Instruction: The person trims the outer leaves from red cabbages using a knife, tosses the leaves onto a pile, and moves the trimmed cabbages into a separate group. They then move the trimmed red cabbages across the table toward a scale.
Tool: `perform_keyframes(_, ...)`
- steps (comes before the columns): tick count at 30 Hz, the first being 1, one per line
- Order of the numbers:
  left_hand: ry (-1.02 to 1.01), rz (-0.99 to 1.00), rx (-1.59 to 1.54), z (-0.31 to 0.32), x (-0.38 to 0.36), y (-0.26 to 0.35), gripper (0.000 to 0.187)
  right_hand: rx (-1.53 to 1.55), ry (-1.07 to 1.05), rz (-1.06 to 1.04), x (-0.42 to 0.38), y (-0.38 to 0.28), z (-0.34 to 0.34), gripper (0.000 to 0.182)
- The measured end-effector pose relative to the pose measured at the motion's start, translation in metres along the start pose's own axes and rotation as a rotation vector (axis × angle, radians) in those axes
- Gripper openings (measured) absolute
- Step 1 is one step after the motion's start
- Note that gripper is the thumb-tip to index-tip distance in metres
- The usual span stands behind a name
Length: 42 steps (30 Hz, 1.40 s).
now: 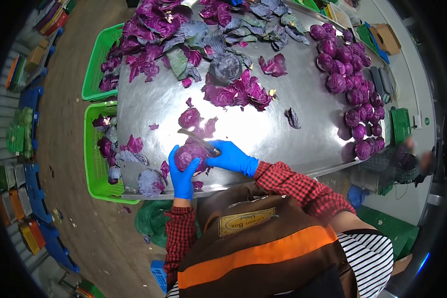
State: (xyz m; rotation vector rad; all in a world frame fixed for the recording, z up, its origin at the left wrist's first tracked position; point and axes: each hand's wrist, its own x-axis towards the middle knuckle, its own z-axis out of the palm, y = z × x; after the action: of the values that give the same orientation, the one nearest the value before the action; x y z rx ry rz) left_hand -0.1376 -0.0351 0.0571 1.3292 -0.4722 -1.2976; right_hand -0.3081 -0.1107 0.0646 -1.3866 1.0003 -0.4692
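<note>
In the head view, we found the red cabbage head (187, 158) at the near side of the steel table (308, 144), just in front of the apron (253, 243); we could not tell whether its underside touched the metal. The gloved left hand (183, 171) was cupped around its left and near sides, while the gloved right hand (231, 156) was closed on the handle of a curved knife (196, 138), whose blade lay across the head's far side. We judged the head compact, firm and fairly heavy for its size, its outer leaves smooth, perhaps slippery under gloves, and prone to tearing; a broad palm hold around the flank, thumb away from the blade, seemed soundest. Of edges, we noted the blade itself, the table's near rim close to both wrists, and its left rim beside the green crate (88, 154). Loose leaves (228, 94) bounded the far side, and a pale outer head (151, 183) lay left of the hand; the widest room for moving extended rightward, toward the rows of cabbages (336, 83).
</note>
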Motion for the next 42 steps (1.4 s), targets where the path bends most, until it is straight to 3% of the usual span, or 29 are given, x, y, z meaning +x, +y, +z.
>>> perform_keyframes(2, 0.024, 0.058, 0.02, 0.003, -0.002, 0.005, 0.064, -0.072, 0.063, -0.075, 0.0, 0.0, 0.002, 0.041)
perform_keyframes(4, 0.182, -0.174, -0.292, 0.005, -0.004, 0.01, 0.068, 0.27, 0.094, 0.324, -0.001, -0.01, -0.004, 0.033)
perform_keyframes(8, 0.165, -0.191, -0.398, -0.017, 0.001, -0.025, 0.058, 0.212, 0.162, 0.281, 0.005, 0.002, -0.007, 0.028)
perform_keyframes(11, 0.077, -0.278, -0.664, -0.008, -0.002, -0.023, 0.048, 0.147, 0.136, 0.323, 0.006, 0.005, -0.013, 0.022)
perform_keyframes(15, 0.161, -0.261, -0.751, -0.002, 0.0, -0.029, 0.051, 0.19, 0.189, 0.242, -0.001, -0.001, -0.015, 0.022)
perform_keyframes(17, 0.27, -0.29, -1.04, -0.009, 0.004, -0.026, 0.065, 0.347, 0.405, 0.263, -0.002, -0.002, -0.026, 0.027)
perform_keyframes(18, 0.268, -0.29, -1.043, -0.014, 0.005, -0.021, 0.065, 0.344, 0.405, 0.261, -0.004, -0.001, -0.032, 0.027)
perform_keyframes(20, 0.115, -0.412, -1.067, -0.025, 0.006, -0.01, 0.075, -0.464, 0.27, 0.047, -0.006, 0.0, -0.042, 0.041)
perform_keyframes(22, 0.044, -0.425, -1.035, -0.026, 0.006, -0.001, 0.077, -0.395, 0.198, 0.092, -0.004, -0.003, -0.035, 0.042)
perform_keyframes(24, 0.043, -0.57, -1.135, -0.017, 0.005, 0.01, 0.076, -0.332, 0.133, 0.133, 0.001, -0.004, -0.027, 0.043)
perform_keyframes(27, 0.059, -0.551, -1.069, -0.004, 0.003, 0.014, 0.074, 0.05, 0.059, 0.107, 0.006, -0.017, -0.005, 0.05)
perform_keyframes(32, -0.004, -0.575, -1.044, -0.006, 0.005, -0.001, 0.068, -0.089, 0.067, 0.075, 0.004, -0.044, 0.0, 0.042)
perform_keyframes(36, 0.012, -0.675, -1.12, -0.007, 0.005, -0.002, 0.073, -0.113, 0.006, 0.049, 0.006, -0.046, -0.008, 0.053)
perform_keyframes(38, -0.21, -0.701, -1.009, -0.015, 0.007, -0.005, 0.078, -0.092, -0.044, 0.058, 0.007, -0.046, -0.014, 0.057)
perform_keyframes(39, -0.372, -0.74, -1.038, -0.019, 0.011, -0.006, 0.087, -0.261, -0.074, -0.148, 0.012, -0.047, -0.02, 0.061)
perform_keyframes(40, -0.371, -0.745, -1.036, -0.021, 0.011, -0.008, 0.087, -0.429, -0.102, -0.355, 0.016, -0.048, -0.025, 0.065)
perform_keyframes(42, -0.432, -0.834, -0.726, -0.019, 0.012, 0.001, 0.092, -0.407, -0.194, -0.3, 0.017, -0.047, -0.035, 0.067)
